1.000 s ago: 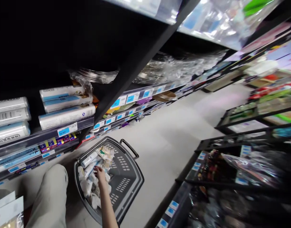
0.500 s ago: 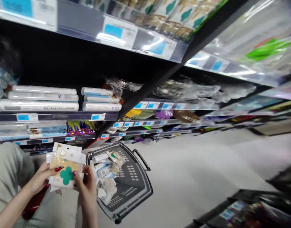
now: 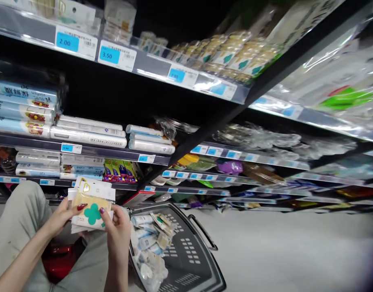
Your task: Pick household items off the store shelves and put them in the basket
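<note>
My left hand and my right hand hold a small stack of flat packets between them, above my lap. The front packet has a white header card, a tan upper part and a green clover print; what it contains cannot be made out. Both thumbs press on its face, and most other fingers are hidden behind the stack. Just right of my right hand stands a grey shopping basket. Inside it, on the left side, lie several packaged goods, some in clear plastic.
Store shelves span the view ahead. Wrapped rolls lie on the middle shelf, and yellow-purple packs sit below. Tan bundles with green prints fill the upper shelf. A red object is between my legs. Pale floor extends right.
The view has swung left and up, so more shelf shows at the left and the basket appears further right and lower. Both hands keep holding the packets in much the same way.
</note>
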The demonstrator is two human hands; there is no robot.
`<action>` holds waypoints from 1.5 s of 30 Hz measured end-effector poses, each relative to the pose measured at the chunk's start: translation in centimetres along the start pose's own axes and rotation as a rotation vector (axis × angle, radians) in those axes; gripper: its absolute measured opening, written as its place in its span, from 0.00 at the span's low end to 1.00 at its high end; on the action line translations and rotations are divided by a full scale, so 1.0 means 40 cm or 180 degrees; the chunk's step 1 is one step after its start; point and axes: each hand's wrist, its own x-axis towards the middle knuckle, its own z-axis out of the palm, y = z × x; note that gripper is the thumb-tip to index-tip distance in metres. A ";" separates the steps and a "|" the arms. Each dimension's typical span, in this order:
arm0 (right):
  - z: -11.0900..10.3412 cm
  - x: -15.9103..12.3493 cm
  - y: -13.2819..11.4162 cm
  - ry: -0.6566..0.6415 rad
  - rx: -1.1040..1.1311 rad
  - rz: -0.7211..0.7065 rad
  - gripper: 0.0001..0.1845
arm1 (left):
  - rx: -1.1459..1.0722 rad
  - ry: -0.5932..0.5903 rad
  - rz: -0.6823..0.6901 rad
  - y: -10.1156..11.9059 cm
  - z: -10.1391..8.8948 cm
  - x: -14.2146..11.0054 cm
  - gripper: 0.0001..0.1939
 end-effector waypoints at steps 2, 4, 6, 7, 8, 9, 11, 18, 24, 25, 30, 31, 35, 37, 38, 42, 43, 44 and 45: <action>0.020 0.008 -0.005 -0.0165 0.0054 -0.0088 0.16 | 0.0004 0.0084 0.0065 0.004 -0.010 0.000 0.37; 0.032 0.015 0.002 -0.0287 0.0125 -0.0130 0.16 | -0.0019 0.0163 0.0049 0.001 -0.021 0.001 0.37; 0.033 0.019 0.018 -0.0335 0.0309 -0.0079 0.17 | -0.0058 0.0241 0.0044 -0.008 -0.031 0.005 0.37; 0.029 0.021 0.028 -0.0318 0.0445 -0.0030 0.17 | -0.0080 0.0269 0.0044 -0.012 -0.036 0.007 0.38; 0.022 0.023 0.037 -0.0284 0.0614 0.0028 0.17 | -0.0096 0.0283 0.0039 -0.016 -0.040 0.009 0.38; 0.013 0.026 0.046 -0.0241 0.0825 0.0087 0.17 | -0.0110 0.0281 0.0024 -0.019 -0.044 0.010 0.38; -0.008 0.032 0.058 -0.0192 0.1404 0.0187 0.16 | -0.0131 0.0296 -0.0002 -0.019 -0.050 0.014 0.36; -0.048 0.027 0.081 -0.1195 0.3288 0.0650 0.26 | -0.0118 0.0526 -0.0112 -0.007 -0.055 0.023 0.31; -0.019 0.013 0.103 -0.2182 0.4215 0.0672 0.28 | -0.0247 0.0669 -0.0090 -0.025 -0.076 0.038 0.29; -0.016 0.013 0.105 -0.2189 0.4297 0.0643 0.27 | -0.0272 0.0656 -0.0098 -0.026 -0.078 0.040 0.30; -0.012 0.015 0.106 -0.1941 0.4458 0.0672 0.24 | -0.0281 0.0568 -0.0136 -0.018 -0.078 0.041 0.35; -0.013 0.017 0.102 -0.1868 0.4344 0.0693 0.25 | -0.0264 0.0592 -0.0134 -0.017 -0.076 0.042 0.35; -0.018 0.023 0.076 -0.1070 0.3163 0.0582 0.25 | -0.0243 0.0708 -0.0130 -0.015 -0.072 0.044 0.29; -0.027 0.020 0.063 -0.0250 0.2216 0.0219 0.23 | -0.0226 0.0706 -0.0147 -0.014 -0.070 0.045 0.26; -0.032 0.016 0.058 0.0176 0.1718 -0.0012 0.22 | -0.0219 0.0712 -0.0131 -0.013 -0.069 0.045 0.25; -0.051 -0.009 0.041 0.0967 0.0401 -0.0544 0.19 | -0.0259 0.0790 -0.0081 -0.009 -0.064 0.046 0.25; -0.050 -0.014 0.038 0.0988 0.0306 -0.0576 0.19 | -0.0277 0.0819 -0.0080 -0.008 -0.064 0.046 0.25; -0.048 -0.017 0.037 0.0978 0.0263 -0.0588 0.19 | -0.0291 0.0837 -0.0084 -0.007 -0.063 0.046 0.24; -0.045 -0.018 0.038 0.0979 0.0254 -0.0592 0.19 | -0.0298 0.0847 -0.0088 -0.007 -0.063 0.046 0.24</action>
